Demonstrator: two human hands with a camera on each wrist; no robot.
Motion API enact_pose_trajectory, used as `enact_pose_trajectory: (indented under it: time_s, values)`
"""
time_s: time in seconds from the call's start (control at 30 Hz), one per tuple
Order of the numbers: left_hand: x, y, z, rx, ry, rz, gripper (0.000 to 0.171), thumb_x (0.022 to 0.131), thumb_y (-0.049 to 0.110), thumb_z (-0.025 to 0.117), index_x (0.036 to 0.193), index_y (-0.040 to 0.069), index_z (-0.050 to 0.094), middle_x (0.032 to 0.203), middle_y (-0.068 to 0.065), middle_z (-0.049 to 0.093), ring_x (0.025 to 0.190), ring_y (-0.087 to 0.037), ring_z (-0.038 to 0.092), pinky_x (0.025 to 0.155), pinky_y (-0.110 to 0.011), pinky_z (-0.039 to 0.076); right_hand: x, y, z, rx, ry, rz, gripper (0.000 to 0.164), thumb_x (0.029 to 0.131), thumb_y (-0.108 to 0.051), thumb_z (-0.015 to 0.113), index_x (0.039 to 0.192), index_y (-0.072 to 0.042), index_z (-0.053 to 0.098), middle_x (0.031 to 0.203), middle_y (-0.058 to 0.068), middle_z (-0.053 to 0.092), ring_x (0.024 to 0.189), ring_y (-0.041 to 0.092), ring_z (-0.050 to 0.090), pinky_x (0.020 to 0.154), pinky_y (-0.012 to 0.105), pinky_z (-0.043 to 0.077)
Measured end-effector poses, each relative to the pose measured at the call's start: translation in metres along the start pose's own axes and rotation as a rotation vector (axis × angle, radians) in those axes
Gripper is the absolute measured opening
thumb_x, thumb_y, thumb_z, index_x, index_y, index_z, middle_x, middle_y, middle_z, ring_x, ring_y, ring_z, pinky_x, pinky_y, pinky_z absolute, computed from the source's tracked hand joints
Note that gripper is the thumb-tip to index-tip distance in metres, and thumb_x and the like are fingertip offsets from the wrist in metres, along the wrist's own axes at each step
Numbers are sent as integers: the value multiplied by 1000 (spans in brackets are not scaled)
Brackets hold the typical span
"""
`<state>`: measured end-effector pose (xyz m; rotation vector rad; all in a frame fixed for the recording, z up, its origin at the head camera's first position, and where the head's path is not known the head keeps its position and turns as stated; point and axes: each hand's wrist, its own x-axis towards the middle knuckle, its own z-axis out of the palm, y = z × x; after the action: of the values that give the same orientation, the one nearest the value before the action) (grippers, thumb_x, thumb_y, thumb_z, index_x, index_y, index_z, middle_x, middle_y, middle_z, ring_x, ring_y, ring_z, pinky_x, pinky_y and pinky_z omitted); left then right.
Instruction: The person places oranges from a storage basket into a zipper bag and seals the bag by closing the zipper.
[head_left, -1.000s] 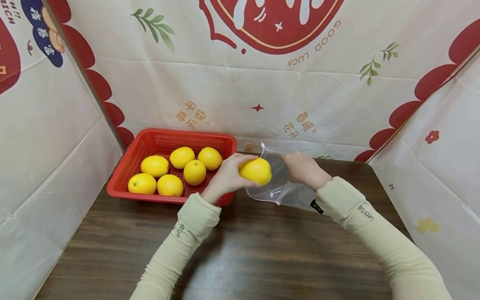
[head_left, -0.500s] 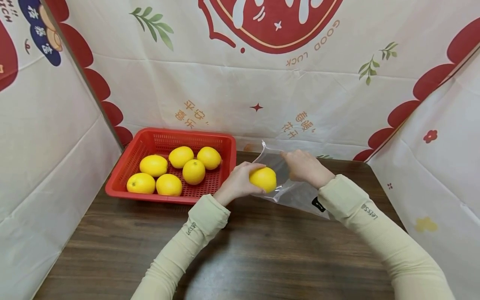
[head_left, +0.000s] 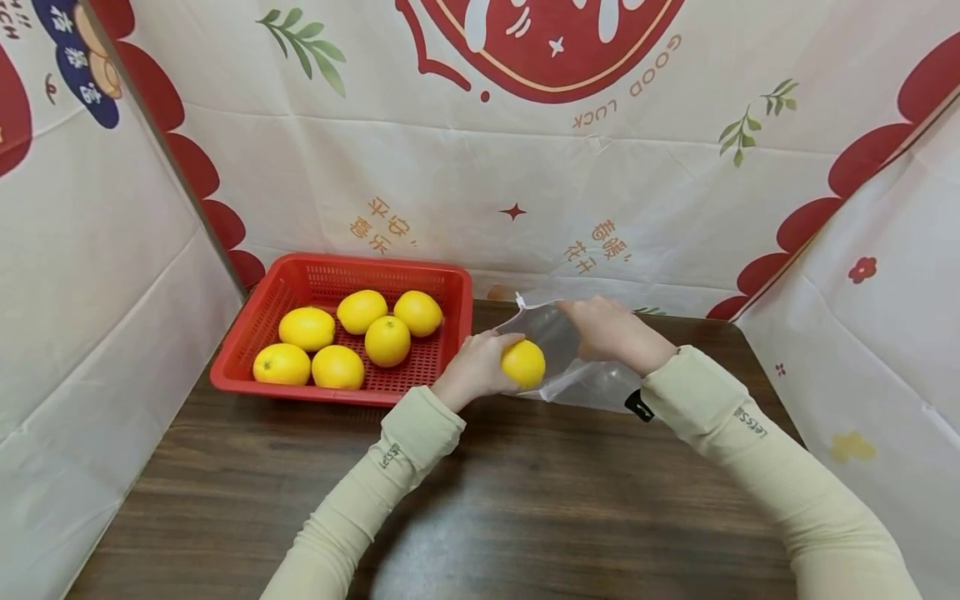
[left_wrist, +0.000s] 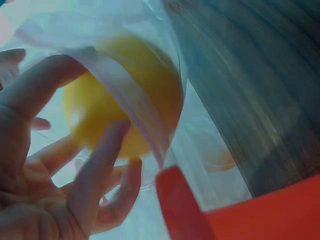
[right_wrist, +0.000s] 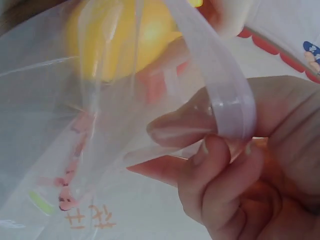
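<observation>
My left hand [head_left: 478,367] grips a yellow lemon [head_left: 525,365] at the mouth of a clear plastic zip bag [head_left: 592,385]. In the left wrist view, the bag's rim [left_wrist: 127,92] crosses in front of the lemon, which is partly inside. My right hand [head_left: 617,335] pinches the upper rim of the bag; in the right wrist view its thumb lies within the mouth and the curled fingers press from outside. Through the film, the lemon [right_wrist: 117,42] shows near the opening. A small white slider [head_left: 519,300] sits at the rim's far corner.
Left of the bag stands a red perforated basket [head_left: 232,367] with several lemons [head_left: 337,367] in it. Both rest on a dark wooden table [head_left: 525,500]. Printed white cloth [head_left: 450,167] walls the back and both sides.
My left hand has carried the lemon rightward and slightly down into the bag's mouth. The right hand keeps its pinch on the rim, nearly still. The basket's lemons have not moved.
</observation>
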<state>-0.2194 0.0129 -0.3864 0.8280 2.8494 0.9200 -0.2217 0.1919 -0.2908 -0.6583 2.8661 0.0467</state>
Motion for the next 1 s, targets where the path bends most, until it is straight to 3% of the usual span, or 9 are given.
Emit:
enact_pose_trajectory:
  time_s: [0.13, 0.2, 0.3, 0.47, 0.77, 1.0]
  values:
    - [1, -1, -1, 29, -1, -23, 73, 61, 24, 82, 127, 9, 53, 122, -15, 54, 101, -31, 54, 88, -41, 43, 0, -3, 1, -9, 25, -55, 57, 60, 10, 63, 116, 2, 51, 99, 18, 62, 83, 36, 58, 67, 43, 49]
    - [1, -2, -3, 43, -21, -38, 79, 60, 22, 83, 130, 10, 50, 126, -18, 50, 103, -36, 53, 90, -42, 43, 0, -4, 1, -9, 27, -64, 54, 60, 10, 63, 112, 1, 52, 94, 16, 62, 77, 34, 58, 63, 40, 48]
    - [2, -1, -8, 64, -31, -51, 85, 59, 22, 84, 134, 11, 45, 132, -20, 45, 106, -39, 51, 92, -43, 43, 1, -3, 0, 15, -5, -39, 58, 63, 10, 62, 118, 0, 49, 90, 15, 61, 71, 27, 55, 57, 34, 45]
    - [3, 2, -15, 64, -15, -52, 88, 61, 20, 83, 137, 13, 41, 136, -17, 41, 107, -38, 51, 92, -41, 43, 2, -1, -8, 44, -72, 33, 73, 66, 10, 60, 134, 4, 36, 87, 17, 60, 66, 23, 50, 51, 28, 40]
    - [6, 8, -17, 79, -15, -62, 89, 62, 23, 82, 139, 19, 37, 138, -12, 40, 106, -34, 50, 82, -43, 49, 4, 7, -10, 35, -44, 19, 73, 65, 8, 62, 133, 7, 36, 69, 6, 52, 64, 21, 50, 56, 31, 43]
    - [6, 6, -16, 59, -8, -68, 88, 62, 25, 82, 138, 17, 39, 139, -14, 39, 111, -35, 48, 85, -45, 47, 4, 6, -8, 22, -20, 16, 73, 66, 4, 67, 133, 7, 37, 83, 12, 60, 72, 23, 55, 63, 35, 46]
